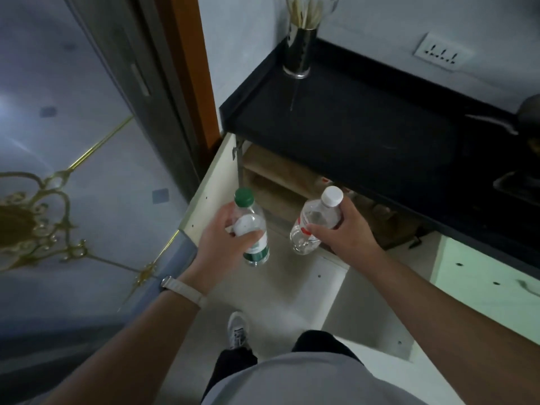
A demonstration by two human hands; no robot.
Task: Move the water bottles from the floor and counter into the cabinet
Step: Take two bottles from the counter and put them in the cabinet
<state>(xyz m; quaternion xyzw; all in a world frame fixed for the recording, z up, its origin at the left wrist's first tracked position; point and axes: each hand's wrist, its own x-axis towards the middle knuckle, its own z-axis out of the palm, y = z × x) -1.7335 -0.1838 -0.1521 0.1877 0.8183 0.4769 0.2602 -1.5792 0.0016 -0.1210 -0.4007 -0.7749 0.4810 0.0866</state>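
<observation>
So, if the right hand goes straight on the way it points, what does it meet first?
Probably the brown box inside the open cabinet: the right hand, gripping the white-cap bottle, points toward it. Depth is unclear.

I counted two water bottles for certain, a green-capped bottle [246,201] and a white-capped bottle [315,217]. A white round shape [245,226] inside the grip of the left hand [222,241] might have been a third cap; I could not tell. Two hands showed, that one and the right hand [342,238], each gripping one bottle. Beyond those: one counter [350,121], one cup of sticks [299,51], one wall socket [441,52], at least two open cabinet doors [201,206] [365,302], one shoe [238,328], one wristband [184,289].
</observation>
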